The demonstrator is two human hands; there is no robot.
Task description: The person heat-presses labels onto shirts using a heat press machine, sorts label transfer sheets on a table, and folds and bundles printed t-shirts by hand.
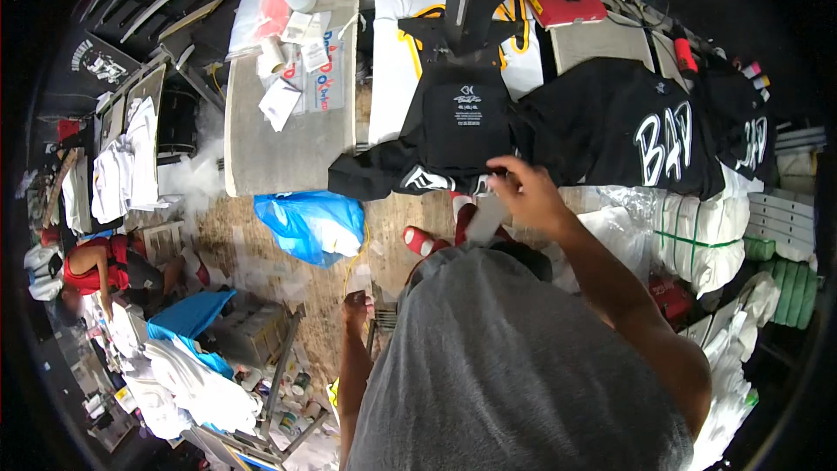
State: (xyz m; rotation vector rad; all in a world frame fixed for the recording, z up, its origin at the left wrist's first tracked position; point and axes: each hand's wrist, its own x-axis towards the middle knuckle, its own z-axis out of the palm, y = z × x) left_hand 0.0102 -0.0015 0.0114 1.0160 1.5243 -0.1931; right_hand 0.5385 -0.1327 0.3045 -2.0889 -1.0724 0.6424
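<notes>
My right hand (521,190) is at the front edge of the black garment (460,139) on the middle platen, fingers curled on a pale, thin sheet (486,218) that hangs below. The garment has a small white label print and white printing along its lower edge. Above it stands a black press arm (468,13), with a white shirt (390,52) with yellow-and-black trim behind. More black garments (602,126) with large white lettering lie to the right. My left hand (356,310) hangs low at my side, fingers curled; what they hold, if anything, is too small to make out.
A grey board (248,131) with papers and a bottle is left of the platen. A blue bag (307,231) lies on the floor. A co-worker in red (91,266) is at lower left, near piled white garments (192,388). Wrapped bundles (697,240) stand at right.
</notes>
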